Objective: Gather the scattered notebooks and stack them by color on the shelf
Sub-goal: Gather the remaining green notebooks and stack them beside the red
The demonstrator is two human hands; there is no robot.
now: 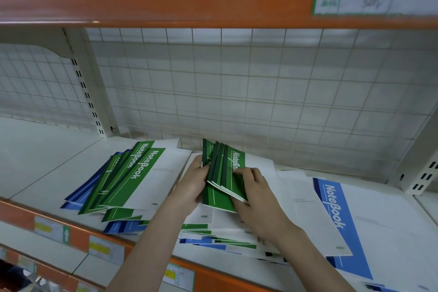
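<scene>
Above white shelf (47,168), both hands (194,185) (256,194) clasp fanned green notebooks (224,173) between them.

Shelf: a pale shelf board (47,159) in front of me, with an orange front edge (19,216) carrying small price labels.
Back of shelf: a white wire grid panel (237,92) stands upright behind the board.
Left on the shelf: a fanned pile of green notebooks (132,180) lying flat, with dark blue notebooks (80,192) showing beneath its left side.
Middle on the shelf: a loose heap of mixed notebooks (225,237), white covers with green and blue strips poking out toward the front edge.
Right on the shelf: a blue notebook (343,220) lying flat, overlapping white covers just beside the heap.
</scene>
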